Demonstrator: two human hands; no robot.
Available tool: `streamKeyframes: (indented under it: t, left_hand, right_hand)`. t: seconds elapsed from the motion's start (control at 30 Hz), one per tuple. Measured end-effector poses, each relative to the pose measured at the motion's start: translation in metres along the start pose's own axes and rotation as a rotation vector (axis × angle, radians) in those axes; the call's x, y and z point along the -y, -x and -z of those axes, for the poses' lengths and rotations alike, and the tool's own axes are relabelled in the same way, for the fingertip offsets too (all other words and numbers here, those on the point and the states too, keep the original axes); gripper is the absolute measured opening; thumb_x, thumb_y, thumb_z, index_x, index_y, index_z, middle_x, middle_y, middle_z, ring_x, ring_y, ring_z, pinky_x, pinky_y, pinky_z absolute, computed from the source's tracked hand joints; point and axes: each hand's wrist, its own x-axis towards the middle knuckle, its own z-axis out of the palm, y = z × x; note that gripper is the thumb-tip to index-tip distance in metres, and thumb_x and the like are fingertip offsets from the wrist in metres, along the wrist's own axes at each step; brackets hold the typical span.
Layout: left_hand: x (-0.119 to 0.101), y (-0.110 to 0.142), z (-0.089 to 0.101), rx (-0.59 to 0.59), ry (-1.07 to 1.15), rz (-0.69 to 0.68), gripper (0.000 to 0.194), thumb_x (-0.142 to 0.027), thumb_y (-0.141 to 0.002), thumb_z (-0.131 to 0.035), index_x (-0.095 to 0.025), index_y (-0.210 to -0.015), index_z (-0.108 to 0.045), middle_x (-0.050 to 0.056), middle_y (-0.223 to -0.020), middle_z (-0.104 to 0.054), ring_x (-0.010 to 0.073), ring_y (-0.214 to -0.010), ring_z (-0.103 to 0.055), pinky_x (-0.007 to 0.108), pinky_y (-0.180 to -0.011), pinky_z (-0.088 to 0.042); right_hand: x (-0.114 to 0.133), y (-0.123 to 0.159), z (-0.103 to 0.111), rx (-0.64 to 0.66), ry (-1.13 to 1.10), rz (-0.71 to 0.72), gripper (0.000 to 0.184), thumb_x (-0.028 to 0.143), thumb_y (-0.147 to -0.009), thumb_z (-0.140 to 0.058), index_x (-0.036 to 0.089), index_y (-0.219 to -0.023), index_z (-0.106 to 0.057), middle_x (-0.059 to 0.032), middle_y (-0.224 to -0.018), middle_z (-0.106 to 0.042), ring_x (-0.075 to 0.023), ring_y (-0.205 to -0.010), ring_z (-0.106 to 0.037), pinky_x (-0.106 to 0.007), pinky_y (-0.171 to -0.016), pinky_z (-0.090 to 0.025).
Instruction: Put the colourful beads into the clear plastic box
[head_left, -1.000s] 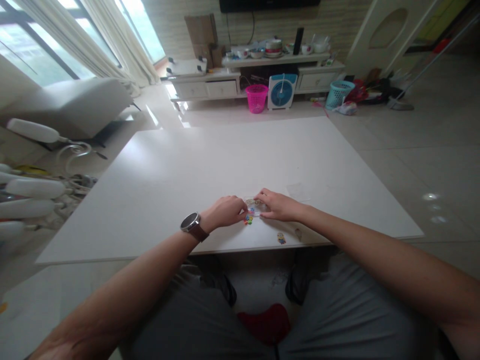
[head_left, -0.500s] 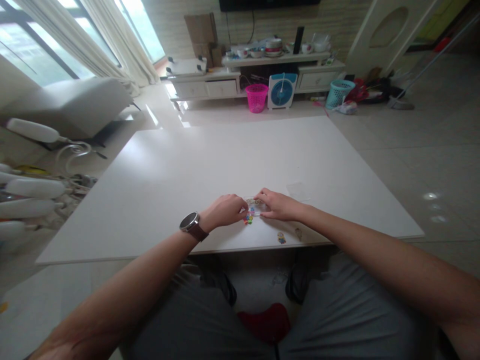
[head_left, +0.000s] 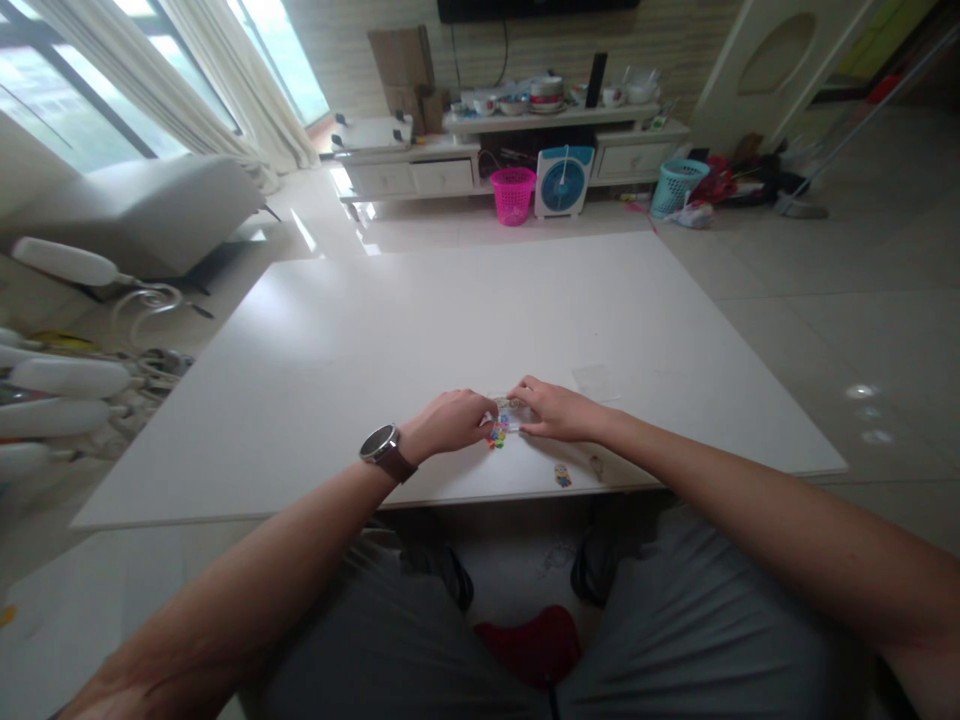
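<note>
My left hand (head_left: pixel 448 423) and my right hand (head_left: pixel 556 411) meet near the front edge of a white table (head_left: pixel 420 330). Between their pinched fingertips lies a small clear sheet with colourful stickers (head_left: pixel 504 420). Both hands have curled fingers pressed on it. A brown-strapped watch (head_left: pixel 384 448) sits on my left wrist. A small yellow cartoon sticker (head_left: pixel 562 475) lies on the table just in front of my right wrist, with a duller one (head_left: pixel 596 465) beside it. A clear plastic piece (head_left: pixel 598 383) lies beyond my right hand.
A white TV cabinet (head_left: pixel 510 150) with dishes stands at the back, with a pink basket (head_left: pixel 513 195), a blue fan (head_left: pixel 563 182) and a teal basket (head_left: pixel 678 186) on the floor before it. A grey sofa (head_left: pixel 150 210) is at left. White tubular objects (head_left: pixel 67 380) lie at far left.
</note>
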Motion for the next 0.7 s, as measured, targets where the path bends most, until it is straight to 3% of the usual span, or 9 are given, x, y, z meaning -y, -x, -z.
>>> streamKeyframes:
  t: [0.4,0.7]
  left_hand:
    - [0.0021,-0.0007,-0.0038,0.02,0.016,-0.043,0.025,-0.032,-0.089,-0.052,-0.027,-0.103,-0.072,0.002,-0.085,-0.074,0.0187,-0.075,-0.066,0.027,-0.065,-0.042]
    - [0.0014,-0.0005,-0.0021,0.027,-0.016,-0.003,0.026,-0.034,-0.09,-0.051,-0.025,-0.097,-0.074,0.005,-0.086,-0.074,0.0194,-0.075,-0.067,0.028,-0.065,-0.043]
  right_hand:
    - [-0.0009,-0.0003,-0.0017,-0.005,0.015,0.005,0.046,0.024,-0.084,-0.071,0.016,-0.126,-0.056,-0.0107,-0.116,-0.054,-0.0215,-0.09,-0.061,-0.033,-0.082,-0.049]
    - [-0.0004,0.0006,-0.0009,-0.008,0.013,0.01,0.044,0.025,-0.084,-0.072,0.017,-0.125,-0.056,-0.0103,-0.116,-0.054,-0.0207,-0.089,-0.061,-0.032,-0.08,-0.048]
